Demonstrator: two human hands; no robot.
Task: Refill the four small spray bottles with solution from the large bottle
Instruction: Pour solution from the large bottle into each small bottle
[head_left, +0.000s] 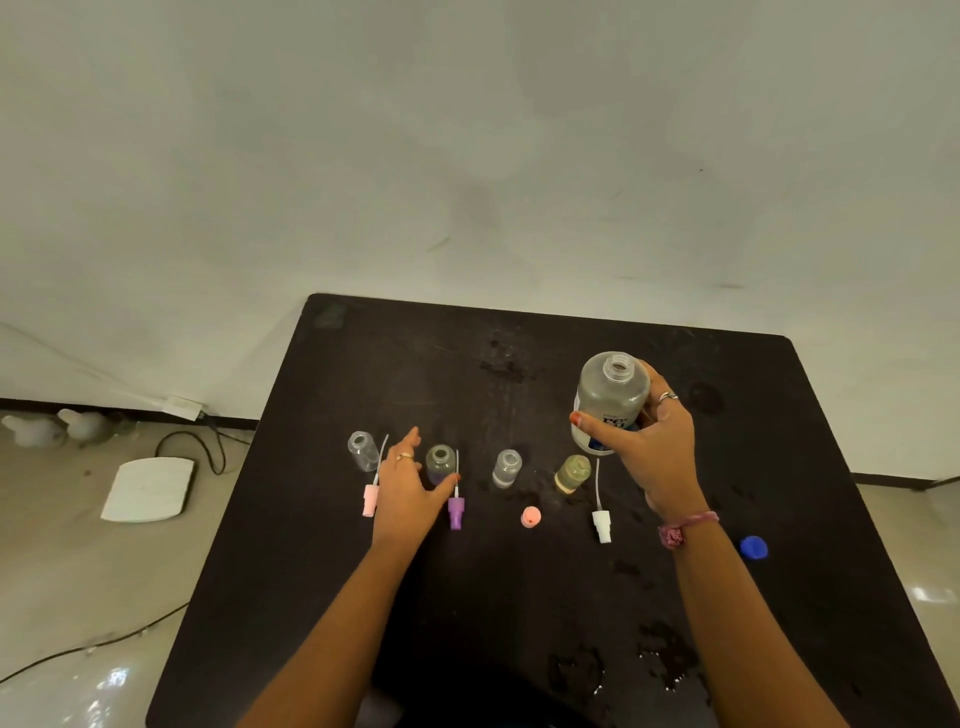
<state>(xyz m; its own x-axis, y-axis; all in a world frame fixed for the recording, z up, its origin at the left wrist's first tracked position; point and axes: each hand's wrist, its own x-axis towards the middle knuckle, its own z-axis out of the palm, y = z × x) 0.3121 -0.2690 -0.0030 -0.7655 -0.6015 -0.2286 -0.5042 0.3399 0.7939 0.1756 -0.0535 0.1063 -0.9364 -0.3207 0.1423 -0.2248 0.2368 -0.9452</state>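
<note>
Right of centre in the frame, the right hand (655, 451) grips the large bottle (609, 401) above the dark surface (519, 597), its long axis near upright and its uncapped mouth pointing up and slightly away. Four small spray bottles (440, 462) stand open-mouthed in a row at mid-frame, their pump tops lying just below. The left hand (405, 491), fingers relaxed, reaches toward the second bottle from the left.
</note>
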